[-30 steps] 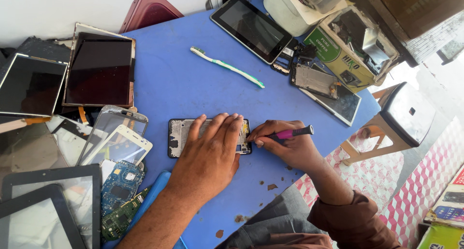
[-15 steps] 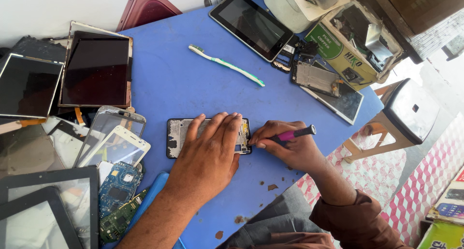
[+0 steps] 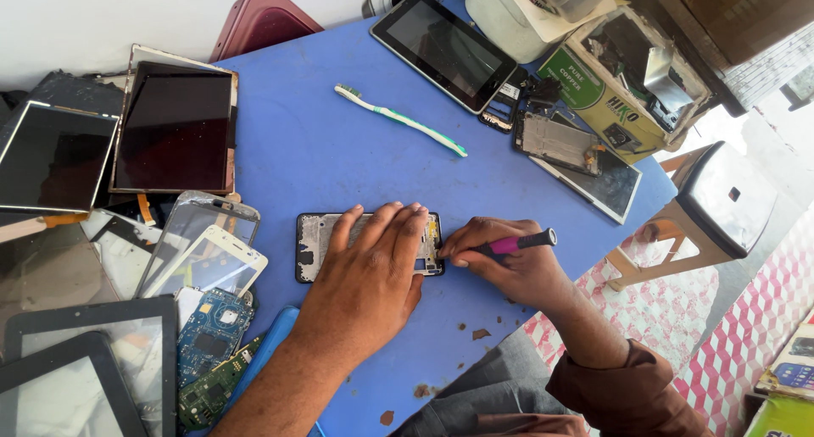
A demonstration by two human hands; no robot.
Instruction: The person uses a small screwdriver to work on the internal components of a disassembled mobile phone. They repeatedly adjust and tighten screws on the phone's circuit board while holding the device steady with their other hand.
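An opened phone with its back off lies flat in the middle of the blue table. My left hand presses down flat on it, fingers spread over its right half. My right hand grips a small screwdriver with a pink and black handle, its tip at the phone's right end. Most of the phone's inside is hidden under my left hand.
A green and white toothbrush lies further back. A black tablet and a cardboard box of parts sit at the back right. Tablet screens, glass panels and circuit boards crowd the left side. A stool stands right of the table.
Both hands stay on the phone and screwdriver in the same place. Only the view has shifted slightly.
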